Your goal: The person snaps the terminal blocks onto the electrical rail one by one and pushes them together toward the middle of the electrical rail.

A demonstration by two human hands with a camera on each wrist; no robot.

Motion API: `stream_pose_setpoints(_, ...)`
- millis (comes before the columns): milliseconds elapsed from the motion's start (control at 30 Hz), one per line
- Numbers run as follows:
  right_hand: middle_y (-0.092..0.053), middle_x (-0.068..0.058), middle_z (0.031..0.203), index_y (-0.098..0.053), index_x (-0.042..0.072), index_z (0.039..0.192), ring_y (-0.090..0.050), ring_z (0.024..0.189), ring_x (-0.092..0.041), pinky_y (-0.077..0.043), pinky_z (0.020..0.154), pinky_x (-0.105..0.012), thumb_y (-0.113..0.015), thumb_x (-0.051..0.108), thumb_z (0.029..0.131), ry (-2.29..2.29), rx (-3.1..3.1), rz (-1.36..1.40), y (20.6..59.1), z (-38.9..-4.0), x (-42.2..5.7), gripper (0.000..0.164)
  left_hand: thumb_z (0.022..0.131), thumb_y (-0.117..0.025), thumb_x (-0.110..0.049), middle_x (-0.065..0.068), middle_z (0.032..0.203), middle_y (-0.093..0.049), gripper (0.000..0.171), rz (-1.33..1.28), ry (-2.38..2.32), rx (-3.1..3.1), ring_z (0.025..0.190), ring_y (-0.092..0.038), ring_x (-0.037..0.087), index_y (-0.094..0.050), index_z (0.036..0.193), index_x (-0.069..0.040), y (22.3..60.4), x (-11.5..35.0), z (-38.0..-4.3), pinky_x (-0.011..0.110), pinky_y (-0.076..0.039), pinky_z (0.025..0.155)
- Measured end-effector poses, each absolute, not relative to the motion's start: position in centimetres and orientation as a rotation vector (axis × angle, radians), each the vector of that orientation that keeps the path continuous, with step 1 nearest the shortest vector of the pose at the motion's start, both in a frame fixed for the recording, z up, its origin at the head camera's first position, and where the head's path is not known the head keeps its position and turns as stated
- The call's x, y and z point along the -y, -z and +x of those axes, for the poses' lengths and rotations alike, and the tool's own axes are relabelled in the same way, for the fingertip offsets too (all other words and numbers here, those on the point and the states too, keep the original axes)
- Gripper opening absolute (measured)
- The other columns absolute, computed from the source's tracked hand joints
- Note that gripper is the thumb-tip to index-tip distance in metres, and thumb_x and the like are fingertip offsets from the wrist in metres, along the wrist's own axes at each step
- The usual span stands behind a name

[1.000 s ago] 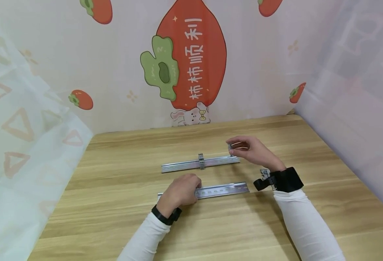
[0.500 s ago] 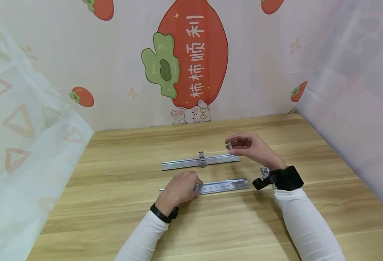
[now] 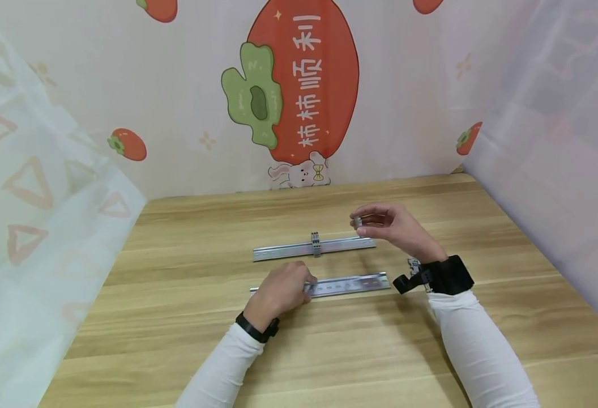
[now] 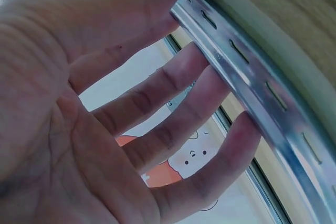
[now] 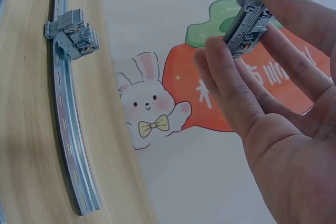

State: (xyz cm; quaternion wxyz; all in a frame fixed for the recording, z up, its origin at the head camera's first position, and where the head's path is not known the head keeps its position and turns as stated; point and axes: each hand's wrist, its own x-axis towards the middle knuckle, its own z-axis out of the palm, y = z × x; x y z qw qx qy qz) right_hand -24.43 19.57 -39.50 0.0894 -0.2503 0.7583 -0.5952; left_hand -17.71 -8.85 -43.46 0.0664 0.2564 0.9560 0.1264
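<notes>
My left hand (image 3: 281, 288) pinches the near metal DIN rail (image 3: 350, 284), thumb on one edge and fingertips on the other in the left wrist view. The palm side hides nothing of the rail's slots there, but in the head view the hand covers its left part. Thumb and fingers of my right hand (image 3: 398, 229) hold a small grey terminal block (image 5: 249, 24) above the right end of the far DIN rail (image 3: 278, 253). Several grey terminal blocks (image 3: 316, 244) sit clipped together near that rail's middle, also visible in the right wrist view.
More grey parts (image 3: 414, 265) lie on the wooden table (image 3: 176, 317) beside the right wrist, partly hidden by its black strap. A printed cloth (image 3: 176, 113) stands behind the table, with pale sheets at both sides.
The right hand has lifted the terminal block slightly off the far rail's right end. The near rail has shifted a little away from the body with the left hand on it.
</notes>
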Motion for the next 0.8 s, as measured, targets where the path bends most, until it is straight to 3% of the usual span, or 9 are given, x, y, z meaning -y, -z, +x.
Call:
stream_pose_setpoints(100, -0.065, -0.017, 0.127, -0.064, 0.002, 0.131, -0.064, 0.117, -0.032, -0.053, 0.093, -0.033, -0.077, 0.016, 0.092, 1.781, -2.257, -0.745, 39.5, -24.5, -19.6, 0.043, 0.082, -0.086, -0.013, 0.005, 0.106, -0.070, 0.029, 0.753, -0.339, -2.912, 0.086, -0.060, 0.015, -0.080, 0.110, -0.012, 43.3, 8.5, -17.5, 0.031, -0.050, 0.066)
stream_pose_setpoints(267, -0.065, -0.017, 0.127, -0.065, 0.003, 0.130, -0.064, 0.116, -0.028, -0.053, 0.093, -0.033, -0.078, 0.016, 0.091, 1.784, -2.271, -0.724, 39.5, -24.5, -19.6, 0.043, 0.087, -0.075, -0.003, 0.009, 0.092, -0.065, 0.008, 0.745, -0.218, -3.008, 0.084, -0.061, 0.024, -0.077, 0.090, -0.009, 43.3, 7.5, -16.6, 0.038, -0.053, 0.059)
stream_pose_setpoints(633, -0.064, -0.019, 0.128, -0.062, -0.001, 0.132, -0.062, 0.118, -0.034, -0.053, 0.094, -0.032, -0.077, 0.014, 0.091, 1.779, -2.253, -0.724, 39.5, -24.3, -19.6, 0.046, 0.091, -0.068, 0.003, 0.010, 0.087, -0.061, 0.016, 0.740, -0.139, -3.044, 0.078, -0.061, 0.025, -0.073, 0.083, -0.009, 43.4, 7.0, -16.3, 0.040, -0.054, 0.057)
stream_pose_setpoints(800, -0.065, -0.019, 0.128, -0.064, 0.002, 0.130, -0.064, 0.117, -0.029, -0.053, 0.094, -0.032, -0.078, 0.016, 0.091, 1.771, -2.272, -0.725, 39.4, -24.3, -19.5, 0.044, 0.091, -0.067, 0.002, 0.009, 0.085, -0.061, 0.018, 0.719, -0.195, -3.051, 0.077, -0.060, 0.024, -0.074, 0.081, -0.012, 43.4, 7.2, -16.3, 0.041, -0.054, 0.056)
